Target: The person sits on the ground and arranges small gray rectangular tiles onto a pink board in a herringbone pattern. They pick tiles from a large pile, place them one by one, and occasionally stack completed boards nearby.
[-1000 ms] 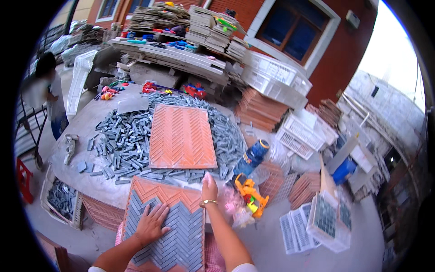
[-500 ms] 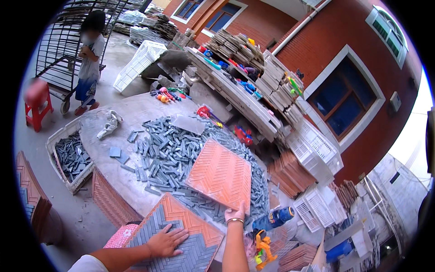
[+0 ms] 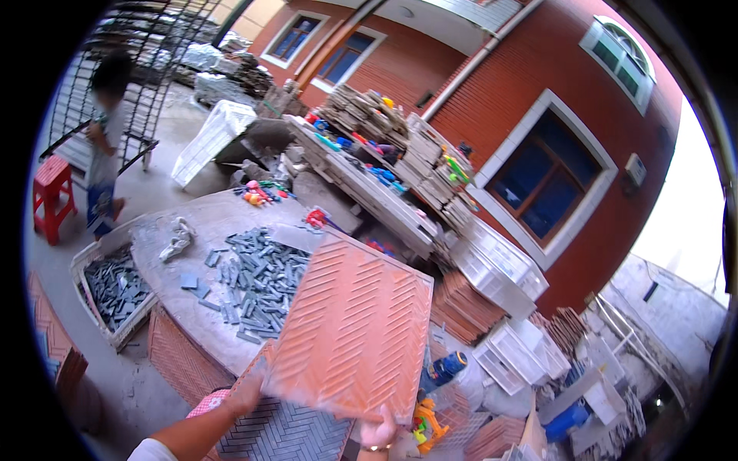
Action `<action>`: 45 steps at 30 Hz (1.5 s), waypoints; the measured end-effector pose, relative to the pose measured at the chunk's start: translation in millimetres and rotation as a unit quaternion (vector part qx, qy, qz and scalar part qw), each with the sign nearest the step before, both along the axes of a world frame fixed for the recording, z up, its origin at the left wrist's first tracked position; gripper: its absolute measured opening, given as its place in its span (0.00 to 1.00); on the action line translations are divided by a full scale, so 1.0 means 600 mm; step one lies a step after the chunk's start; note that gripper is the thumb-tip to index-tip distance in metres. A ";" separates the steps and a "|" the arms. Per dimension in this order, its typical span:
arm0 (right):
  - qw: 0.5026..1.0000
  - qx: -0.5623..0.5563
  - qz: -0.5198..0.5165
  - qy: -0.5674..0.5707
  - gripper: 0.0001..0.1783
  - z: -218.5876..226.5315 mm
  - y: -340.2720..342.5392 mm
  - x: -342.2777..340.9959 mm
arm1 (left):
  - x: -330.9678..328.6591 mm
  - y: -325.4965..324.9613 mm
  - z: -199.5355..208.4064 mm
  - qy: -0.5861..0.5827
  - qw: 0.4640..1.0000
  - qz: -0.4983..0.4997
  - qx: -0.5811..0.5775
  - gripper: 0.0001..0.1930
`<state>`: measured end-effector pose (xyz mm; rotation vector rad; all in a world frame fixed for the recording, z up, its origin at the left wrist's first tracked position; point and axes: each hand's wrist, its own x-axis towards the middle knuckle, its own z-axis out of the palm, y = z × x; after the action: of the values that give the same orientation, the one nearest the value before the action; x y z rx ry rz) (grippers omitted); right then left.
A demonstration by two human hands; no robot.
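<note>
An orange grooved tile mould panel (image 3: 350,323) with a herringbone pattern is raised and tilted over the table. My right hand (image 3: 378,430) grips its lower edge, with a bracelet at the wrist. My left hand (image 3: 244,396) is at the panel's lower left corner; its fingers are blurred and partly hidden. Beneath lies a second panel (image 3: 286,432), its visible grooves largely filled with grey strips, partly covered by the raised one. Beyond them, a heap of loose grey tile strips (image 3: 265,280) is spread on the table.
A white crate (image 3: 115,296) of grey strips stands left of the table (image 3: 173,219). A blue bottle (image 3: 444,369) and an orange toy (image 3: 429,422) are at right. Stacked orange panels (image 3: 469,307) and white crates lie beyond. A person (image 3: 104,154) stands by a red stool (image 3: 54,196).
The orange panel has come up off the heap and nearer to me in my right hand. My left hand has slid off the grey strips toward the panel's left corner. The view has shifted.
</note>
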<state>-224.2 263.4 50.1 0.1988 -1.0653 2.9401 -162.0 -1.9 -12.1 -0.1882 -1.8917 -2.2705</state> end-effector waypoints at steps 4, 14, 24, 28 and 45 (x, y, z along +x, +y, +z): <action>0.998 0.002 -0.057 -0.001 0.25 -0.034 0.026 0.095 | 0.046 -0.021 0.161 -0.052 0.918 -0.042 0.391 0.22; 0.995 0.076 0.038 -0.057 0.31 -0.026 0.074 0.132 | 0.124 -0.031 0.199 -0.001 0.957 0.109 0.270 0.10; 0.876 0.397 -0.225 0.155 0.17 0.017 0.138 0.096 | 0.103 -0.074 0.208 0.106 0.941 0.155 0.281 0.12; 0.868 0.417 -0.227 0.144 0.16 0.074 0.129 0.117 | 0.122 -0.088 0.212 0.089 0.947 0.111 0.289 0.09; 0.927 0.360 -0.097 -0.047 0.20 0.005 0.115 0.171 | 0.099 0.021 0.141 -0.123 0.884 -0.130 0.433 0.30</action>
<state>-121.7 332.4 53.1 -0.0502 -1.9996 2.2747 -102.7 10.9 72.6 -0.0182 -0.7719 -3.1903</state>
